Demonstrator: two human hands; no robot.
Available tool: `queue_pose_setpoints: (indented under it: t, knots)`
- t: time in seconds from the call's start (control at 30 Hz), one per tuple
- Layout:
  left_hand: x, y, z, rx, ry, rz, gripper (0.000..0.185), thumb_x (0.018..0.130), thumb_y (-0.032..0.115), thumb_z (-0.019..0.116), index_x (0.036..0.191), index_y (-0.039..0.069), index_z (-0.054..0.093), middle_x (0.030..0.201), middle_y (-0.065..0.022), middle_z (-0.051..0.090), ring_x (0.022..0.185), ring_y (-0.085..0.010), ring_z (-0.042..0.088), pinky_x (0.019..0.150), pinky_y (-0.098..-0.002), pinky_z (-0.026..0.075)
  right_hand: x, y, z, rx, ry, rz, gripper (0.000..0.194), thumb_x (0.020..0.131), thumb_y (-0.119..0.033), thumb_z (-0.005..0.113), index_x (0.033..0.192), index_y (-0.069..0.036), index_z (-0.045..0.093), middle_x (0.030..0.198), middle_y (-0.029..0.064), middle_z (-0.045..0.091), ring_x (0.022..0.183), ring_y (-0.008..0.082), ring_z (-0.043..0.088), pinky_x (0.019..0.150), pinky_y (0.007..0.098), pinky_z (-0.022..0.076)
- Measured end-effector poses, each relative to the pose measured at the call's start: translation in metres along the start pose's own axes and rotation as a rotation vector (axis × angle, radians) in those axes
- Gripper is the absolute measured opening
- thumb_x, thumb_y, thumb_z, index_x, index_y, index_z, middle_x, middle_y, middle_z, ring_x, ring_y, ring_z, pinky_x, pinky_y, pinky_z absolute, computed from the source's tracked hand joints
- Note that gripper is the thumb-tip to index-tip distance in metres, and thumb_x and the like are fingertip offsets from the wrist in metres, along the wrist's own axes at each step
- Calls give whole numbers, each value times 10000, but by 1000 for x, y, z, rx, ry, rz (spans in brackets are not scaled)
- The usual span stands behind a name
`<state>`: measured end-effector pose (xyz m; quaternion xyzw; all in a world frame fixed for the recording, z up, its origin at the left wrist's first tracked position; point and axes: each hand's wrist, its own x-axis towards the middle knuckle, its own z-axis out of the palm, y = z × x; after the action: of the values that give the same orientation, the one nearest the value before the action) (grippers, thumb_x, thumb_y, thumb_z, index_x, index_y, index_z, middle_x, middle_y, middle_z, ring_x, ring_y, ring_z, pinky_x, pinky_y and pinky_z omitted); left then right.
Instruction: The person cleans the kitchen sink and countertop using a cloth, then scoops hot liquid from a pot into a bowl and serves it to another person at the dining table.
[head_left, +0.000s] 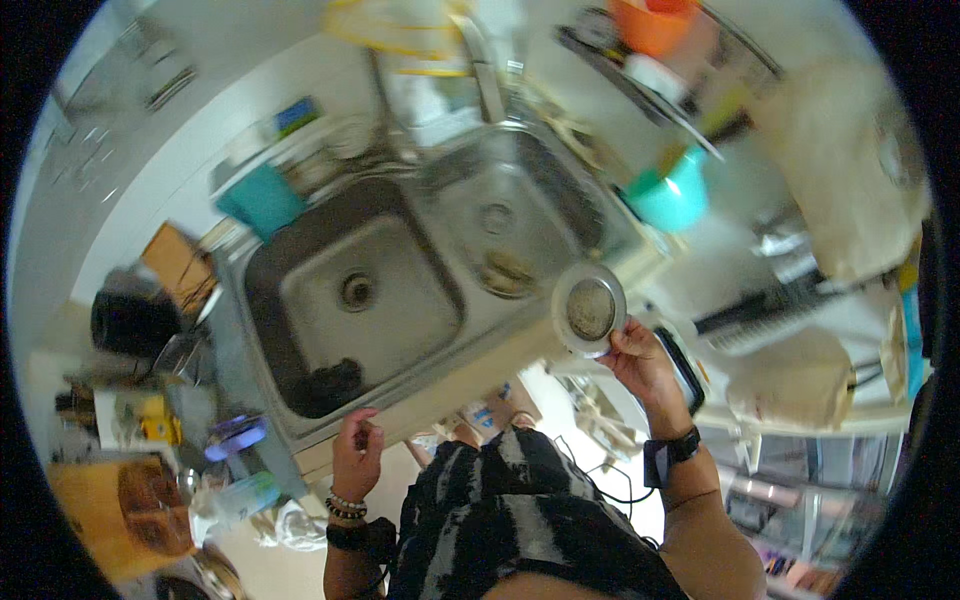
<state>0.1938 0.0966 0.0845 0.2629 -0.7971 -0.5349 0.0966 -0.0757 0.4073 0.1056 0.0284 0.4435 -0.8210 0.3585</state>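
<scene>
My right hand (641, 360) pinches the rim of a round metal sink strainer (557, 311) and holds it over the front edge of the counter. My left hand (356, 457) is by the sink's front rim, its fingers loosely curled and apart; I see nothing in it. A double-bowl stainless-steel sink (405, 390) lies in front of me. A crumpled dark item (337, 382), perhaps a cloth, rests in the near corner of the left bowl. In the right bowl sits a blurred brownish oval thing (506, 271). The left bowl's drain (360, 291) is uncovered.
A faucet (487, 82) rises behind the right bowl. A teal box-like thing (262, 199) stands at the back left rim. On the right are a turquoise container (671, 191) and a phone-like device (682, 367). A clear bottle (244, 495) is at the lower left.
</scene>
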Motion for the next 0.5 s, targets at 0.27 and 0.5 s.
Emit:
queue_pose_setpoints:
  t: [0.27,0.5]
  knots:
    - [-19,-39,-67,-63,237,-100,224,861,129,555,1059,29,528,673,-8,518,569,-79,471,532,-226,413,206,122,181,-250,-224,314,149,832,-57,571,959,-3,518,856,107,563,800,228,589,688,365,552]
    - [-67,-65,-76,-206,457,-317,216,851,113,561,1055,48,533,668,-4,514,558,-58,457,499,-212,386,320,262,159,-1483,-764,-307,314,778,-325,660,856,-23,621,729,139,615,656,239,599,627,343,483]
